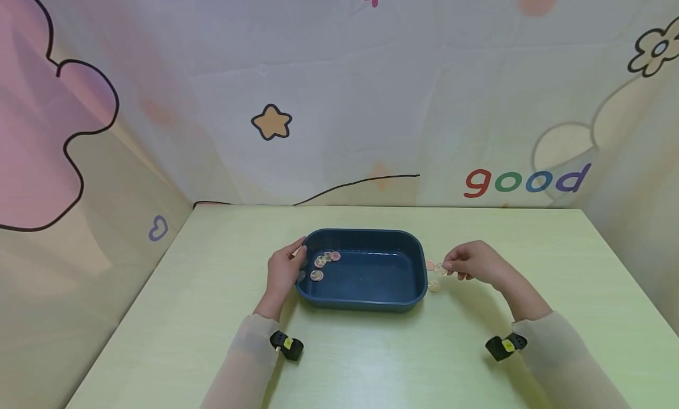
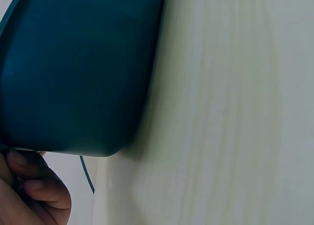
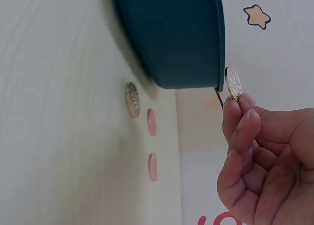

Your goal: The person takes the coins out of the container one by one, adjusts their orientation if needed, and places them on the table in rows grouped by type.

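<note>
A dark blue rectangular tray [image 1: 366, 279] stands on the table, with several coins [image 1: 316, 275] lying near its left end. My left hand [image 1: 283, 273] grips the tray's left wall, thumb on the rim; in the left wrist view its curled fingers [image 2: 51, 190] are beside the tray's edge. Just beyond the tray's right side, my right hand [image 1: 474, 263] pinches a gold-coloured coin [image 3: 234, 83] between thumb and fingertips, above the table. Below it on the tabletop lie another gold-coloured coin [image 3: 132, 99] and two copper-coloured coins, a nearer one [image 3: 151, 122] and another [image 3: 153, 167].
The pale wood-grain table [image 1: 212, 344] runs back to a printed cloth wall [image 1: 339, 132] bearing a star and the word "good". A small black device [image 1: 287, 345] is strapped at the left wrist, and a similar device [image 1: 506, 346] at the right.
</note>
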Available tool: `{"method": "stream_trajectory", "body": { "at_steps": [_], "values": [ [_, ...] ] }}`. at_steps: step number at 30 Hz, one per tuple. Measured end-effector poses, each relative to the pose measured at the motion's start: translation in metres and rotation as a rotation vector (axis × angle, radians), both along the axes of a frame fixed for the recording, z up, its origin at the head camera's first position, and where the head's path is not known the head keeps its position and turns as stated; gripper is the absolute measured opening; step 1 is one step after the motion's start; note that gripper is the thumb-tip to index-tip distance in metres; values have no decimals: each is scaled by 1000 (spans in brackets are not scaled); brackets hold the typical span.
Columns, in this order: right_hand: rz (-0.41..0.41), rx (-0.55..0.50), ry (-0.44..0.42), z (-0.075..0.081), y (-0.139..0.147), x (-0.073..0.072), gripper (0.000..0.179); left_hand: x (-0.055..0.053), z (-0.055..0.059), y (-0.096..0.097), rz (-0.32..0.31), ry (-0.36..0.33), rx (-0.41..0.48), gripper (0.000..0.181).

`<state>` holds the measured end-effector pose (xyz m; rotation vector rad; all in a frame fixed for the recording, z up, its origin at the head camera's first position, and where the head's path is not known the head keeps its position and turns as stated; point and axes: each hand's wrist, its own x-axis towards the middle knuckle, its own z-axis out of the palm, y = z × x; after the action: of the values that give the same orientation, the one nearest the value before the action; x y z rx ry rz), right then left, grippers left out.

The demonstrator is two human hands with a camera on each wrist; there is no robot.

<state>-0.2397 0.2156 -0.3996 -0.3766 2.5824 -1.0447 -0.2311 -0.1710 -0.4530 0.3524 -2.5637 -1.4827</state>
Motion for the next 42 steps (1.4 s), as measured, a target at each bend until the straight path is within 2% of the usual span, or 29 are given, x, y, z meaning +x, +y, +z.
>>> {"method": "stream_trajectory", "body": {
  "at_steps": [19,30,42],
  "values": [
    [-16,75,-77,-21,21,-2,16,1,2,1,-3,-1,-13,36],
    [18,126,-78,-30,20,-6,15,1,2,0,-6,5,0,36],
    [3,166,-51,-36,19,-9,14,0,1,0,-9,25,-20,36]
  ]
}}
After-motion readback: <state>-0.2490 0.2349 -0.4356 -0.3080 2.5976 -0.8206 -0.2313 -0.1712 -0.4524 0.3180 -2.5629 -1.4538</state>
